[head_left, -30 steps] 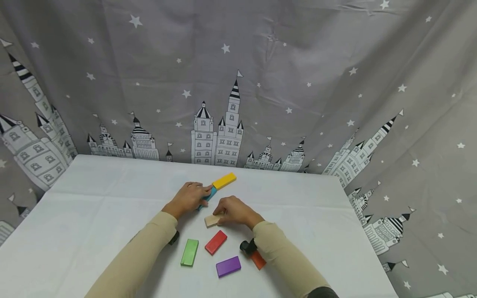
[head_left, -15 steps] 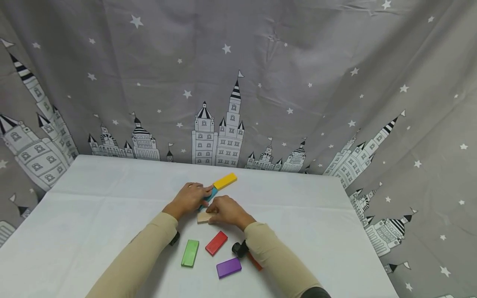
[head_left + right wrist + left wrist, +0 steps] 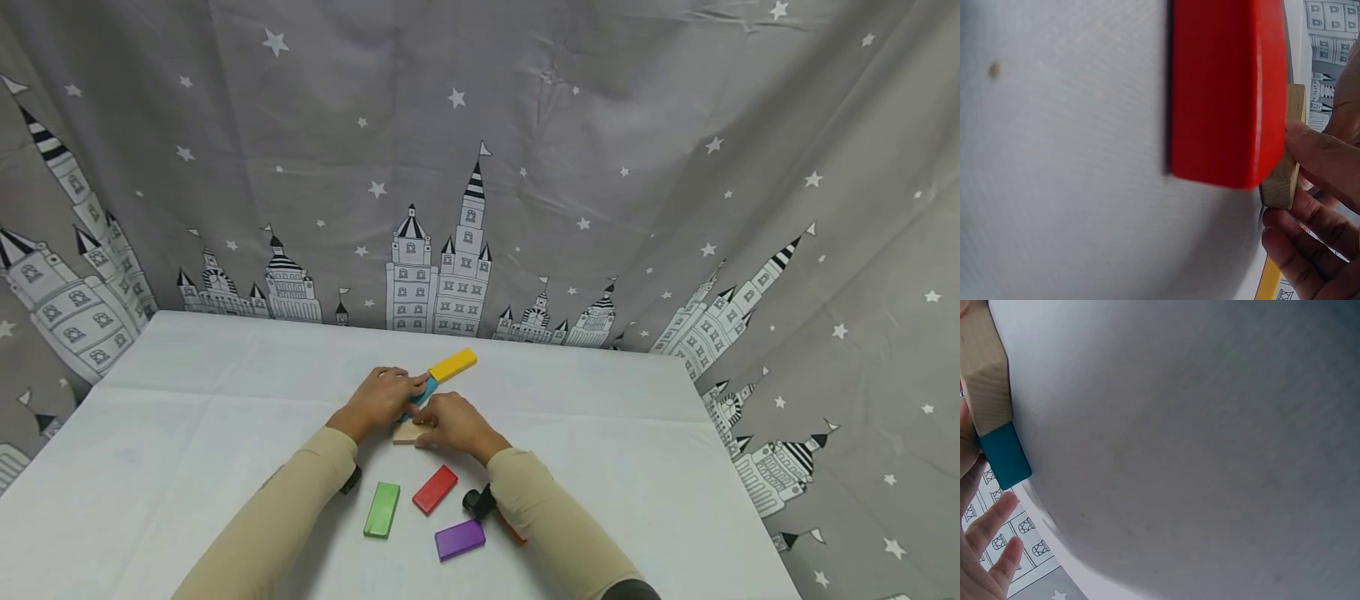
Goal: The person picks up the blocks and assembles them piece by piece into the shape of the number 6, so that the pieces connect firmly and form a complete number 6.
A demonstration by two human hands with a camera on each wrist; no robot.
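In the head view, my left hand (image 3: pixel 381 398) holds a blue wooden block (image 3: pixel 425 392) between thumb and forefinger, partly covering it. A yellow block (image 3: pixel 453 365) lies end to end with the blue one at its far end. My right hand (image 3: pixel 456 425) pinches a plain wood-coloured block (image 3: pixel 406 433) at the blue block's near end. The left wrist view shows the plain block (image 3: pixel 988 381) meeting the blue block (image 3: pixel 1007 456), with two outer fingers stretched out. Thumb and fingers of the right hand grip the plain block (image 3: pixel 1279 187) in the right wrist view.
Closer to the person lie a green block (image 3: pixel 382 509), a red block (image 3: pixel 435 489) and a purple block (image 3: pixel 460 540). An orange-red block (image 3: pixel 513 530) is partly hidden under the right forearm. A grey curtain (image 3: pixel 555 125) printed with castles hangs behind the white table (image 3: pixel 637 467).
My right hand has slid the plain block leftward and slightly away from the person, up to the blue block, turning it a little. The left hand and the other blocks have stayed put.
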